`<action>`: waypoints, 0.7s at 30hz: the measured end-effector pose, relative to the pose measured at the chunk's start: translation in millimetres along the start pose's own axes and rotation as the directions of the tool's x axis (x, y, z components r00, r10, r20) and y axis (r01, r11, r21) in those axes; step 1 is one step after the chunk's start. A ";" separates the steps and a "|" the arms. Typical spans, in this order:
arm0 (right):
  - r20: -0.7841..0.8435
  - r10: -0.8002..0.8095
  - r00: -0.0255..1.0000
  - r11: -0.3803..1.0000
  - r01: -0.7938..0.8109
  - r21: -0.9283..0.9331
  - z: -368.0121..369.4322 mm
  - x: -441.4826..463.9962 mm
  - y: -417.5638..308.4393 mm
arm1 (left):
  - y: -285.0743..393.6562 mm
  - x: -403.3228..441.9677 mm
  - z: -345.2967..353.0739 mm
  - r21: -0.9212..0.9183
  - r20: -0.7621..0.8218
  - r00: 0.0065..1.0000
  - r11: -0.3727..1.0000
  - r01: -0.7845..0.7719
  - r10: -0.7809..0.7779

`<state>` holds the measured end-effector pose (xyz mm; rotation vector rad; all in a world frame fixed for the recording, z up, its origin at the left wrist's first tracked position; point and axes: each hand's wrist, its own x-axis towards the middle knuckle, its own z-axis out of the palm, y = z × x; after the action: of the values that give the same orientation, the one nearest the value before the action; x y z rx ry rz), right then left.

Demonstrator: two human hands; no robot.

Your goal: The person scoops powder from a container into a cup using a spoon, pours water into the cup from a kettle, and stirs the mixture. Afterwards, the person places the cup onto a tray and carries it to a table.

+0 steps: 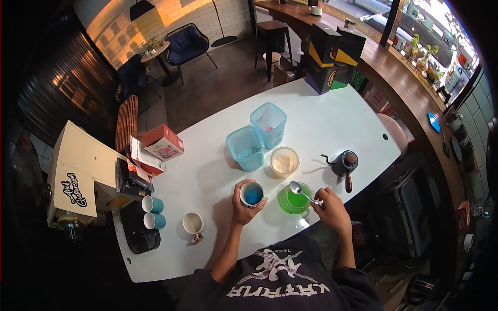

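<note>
My left hand [243,205] is wrapped round a small cup [252,195] with blue contents, at the near middle of the white table. Between the fingers of my right hand [332,208] is the handle of a metal spoon [296,188]. The spoon's bowl hangs over a clear container of bright green contents [293,201]; I cannot tell whether it touches the rim. Just beyond stands a round tub [284,161] with pale contents. Two translucent blue containers, one nearer [245,149] and one farther [268,124], sit behind it.
A gooseneck kettle [345,164] stands to the right. On the left are a white mug [194,223], two teal cups [153,212], a red box [163,141] and a cream machine [78,176]. Dark boxes [332,59] are stacked at the table's far end.
</note>
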<state>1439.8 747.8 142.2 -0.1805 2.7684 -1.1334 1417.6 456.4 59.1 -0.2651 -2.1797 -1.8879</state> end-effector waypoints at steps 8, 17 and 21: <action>-0.028 -0.056 0.998 0.996 0.057 0.066 -2.4 7.2 3.6 | -4.4 -0.4 0.1 -0.015 -0.011 1.000 1.000 -0.017 0.017; -0.117 0.063 0.991 0.920 -0.013 0.391 -11.6 15.4 -16.5 | -2.0 -0.6 -0.2 -0.013 0.017 1.000 1.000 0.009 -0.009; -0.252 -0.070 0.965 0.919 0.161 0.361 4.2 27.3 -34.6 | 3.4 0.4 1.1 -0.025 -0.017 1.000 1.000 -0.012 0.012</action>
<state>1415.6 715.8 161.2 -0.1778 2.6867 -1.8026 1418.1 458.0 62.3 -0.2657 -2.1407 -1.9051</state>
